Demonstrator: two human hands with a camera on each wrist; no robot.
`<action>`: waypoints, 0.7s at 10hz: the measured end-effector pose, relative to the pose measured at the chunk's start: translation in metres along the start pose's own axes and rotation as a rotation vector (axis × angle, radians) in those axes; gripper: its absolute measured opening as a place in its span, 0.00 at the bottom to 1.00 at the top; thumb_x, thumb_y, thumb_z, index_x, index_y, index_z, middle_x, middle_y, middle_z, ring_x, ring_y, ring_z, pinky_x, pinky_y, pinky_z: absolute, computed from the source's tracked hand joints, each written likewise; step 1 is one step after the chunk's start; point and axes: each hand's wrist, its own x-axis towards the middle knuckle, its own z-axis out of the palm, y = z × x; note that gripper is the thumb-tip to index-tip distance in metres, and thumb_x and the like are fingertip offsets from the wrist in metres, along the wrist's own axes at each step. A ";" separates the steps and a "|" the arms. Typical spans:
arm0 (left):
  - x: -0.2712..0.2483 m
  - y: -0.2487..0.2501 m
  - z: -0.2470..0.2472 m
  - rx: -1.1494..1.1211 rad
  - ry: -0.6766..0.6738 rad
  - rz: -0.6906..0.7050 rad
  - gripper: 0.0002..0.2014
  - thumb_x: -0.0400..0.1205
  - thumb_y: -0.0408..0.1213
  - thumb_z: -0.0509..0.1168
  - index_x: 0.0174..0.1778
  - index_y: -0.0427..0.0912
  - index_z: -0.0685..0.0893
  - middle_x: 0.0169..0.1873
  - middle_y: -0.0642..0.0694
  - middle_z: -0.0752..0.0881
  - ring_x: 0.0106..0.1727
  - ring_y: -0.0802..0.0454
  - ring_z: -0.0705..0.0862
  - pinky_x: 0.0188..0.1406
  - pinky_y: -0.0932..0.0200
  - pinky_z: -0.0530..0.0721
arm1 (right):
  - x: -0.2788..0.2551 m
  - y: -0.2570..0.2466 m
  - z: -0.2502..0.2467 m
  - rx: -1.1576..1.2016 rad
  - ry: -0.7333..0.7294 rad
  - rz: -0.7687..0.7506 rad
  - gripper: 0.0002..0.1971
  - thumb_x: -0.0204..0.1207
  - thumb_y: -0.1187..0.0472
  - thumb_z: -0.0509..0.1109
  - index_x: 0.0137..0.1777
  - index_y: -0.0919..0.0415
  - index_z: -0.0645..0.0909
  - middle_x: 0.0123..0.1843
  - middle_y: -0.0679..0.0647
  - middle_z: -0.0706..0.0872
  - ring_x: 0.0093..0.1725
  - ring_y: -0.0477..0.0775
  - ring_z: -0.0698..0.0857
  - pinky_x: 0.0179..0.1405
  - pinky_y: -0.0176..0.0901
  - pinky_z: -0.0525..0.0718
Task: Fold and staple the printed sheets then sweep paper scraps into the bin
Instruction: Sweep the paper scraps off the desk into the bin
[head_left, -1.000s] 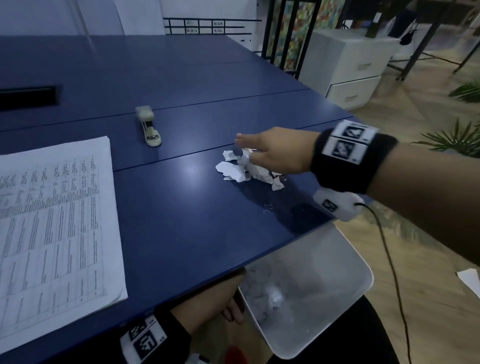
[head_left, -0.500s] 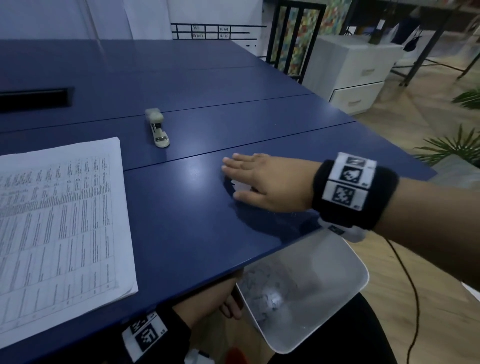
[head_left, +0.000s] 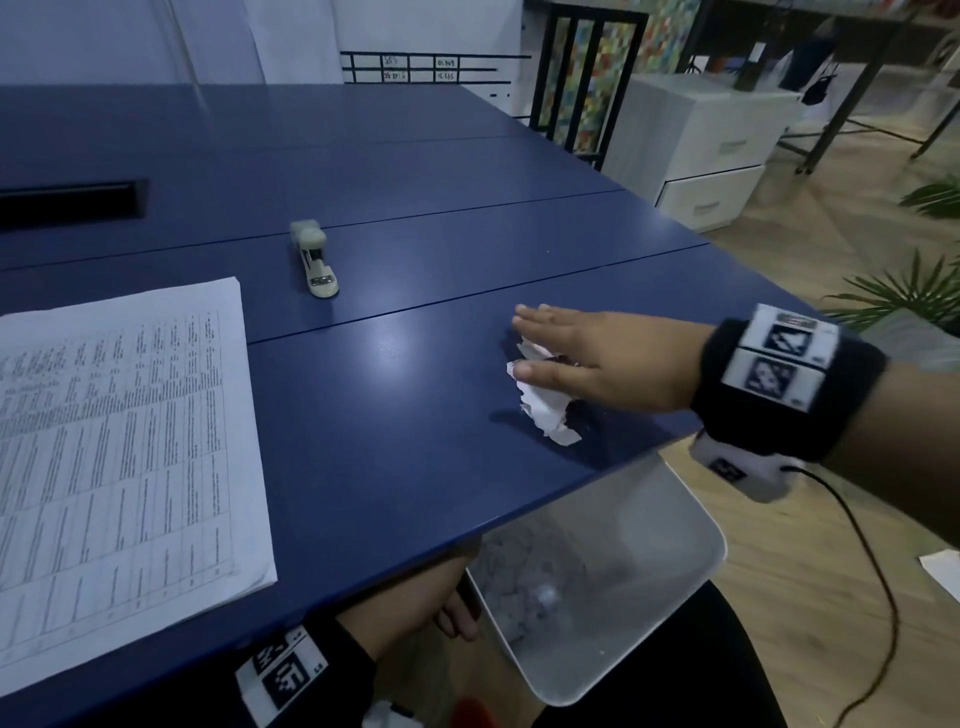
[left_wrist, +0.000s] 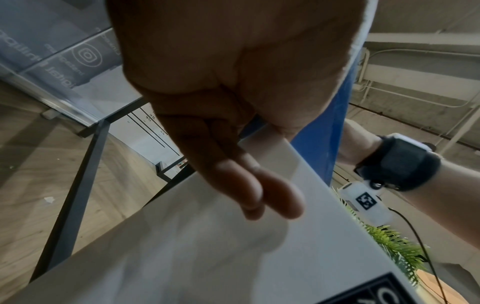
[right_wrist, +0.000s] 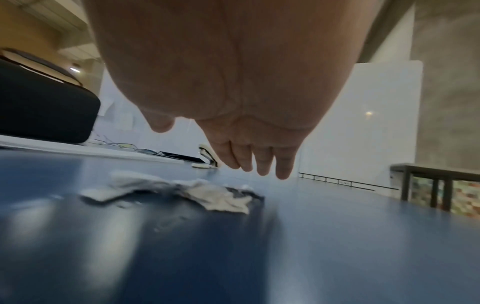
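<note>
A: Sweeping is the step in hand, so start with the blue table (head_left: 395, 415): its near edge is the drop line, and the white bin (head_left: 691, 566) sits tilted just under it, mouth up. I'd judge the bin well placed for a pull toward the body.

B: Who holds the bin?

A: The left hand (head_left: 415, 597), below the table edge. From the wrist view its fingers (left_wrist: 249, 189) lie straight and together against the bin's wall, with the thumb seeming to catch the rim, so more a brace than a fist. Keep it pressed there so the bin doesn't slide away.

B: And the printed sheets (head_left: 119, 457)?

A: Stacked flat at the left, well apart from the sweep path. The stapler (head_left: 316, 260) lies farther back, also clear of it.

B: So the right hand (head_left: 597, 358) does the work.

A: Yes. It's flat, fingers straight and close together, palm down over the paper scraps (head_left: 545, 410), which lie near the table's near edge, above the bin. Some stick out from under the thumb side.

B: Any advice?

A: Keep the palm low, cup the little-finger edge behind the whole pile, and draw straight at the bin's mouth. Go slowly; torn bits are light and may skitter sideways past the rim.
</note>
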 end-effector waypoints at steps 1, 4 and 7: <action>-0.002 0.001 0.001 -0.041 0.019 0.000 0.39 0.90 0.53 0.42 0.64 0.15 0.79 0.65 0.17 0.78 0.53 0.23 0.85 0.71 0.38 0.74 | 0.011 0.008 0.009 0.029 -0.044 0.037 0.41 0.84 0.28 0.49 0.92 0.49 0.55 0.94 0.41 0.50 0.92 0.41 0.51 0.91 0.44 0.51; 0.005 0.010 -0.007 0.023 -0.080 -0.088 0.32 0.91 0.45 0.41 0.73 0.17 0.71 0.72 0.19 0.74 0.75 0.27 0.74 0.65 0.49 0.81 | -0.047 -0.020 0.045 -0.362 0.148 -0.208 0.47 0.83 0.24 0.40 0.93 0.55 0.49 0.95 0.50 0.45 0.94 0.54 0.39 0.91 0.67 0.42; 0.000 -0.002 -0.005 0.087 0.079 0.086 0.44 0.89 0.54 0.47 0.06 0.46 0.83 0.12 0.54 0.83 0.20 0.59 0.81 0.16 0.75 0.78 | -0.054 0.003 0.064 -0.307 0.230 -0.155 0.47 0.82 0.23 0.38 0.93 0.52 0.48 0.95 0.45 0.42 0.93 0.55 0.37 0.89 0.73 0.40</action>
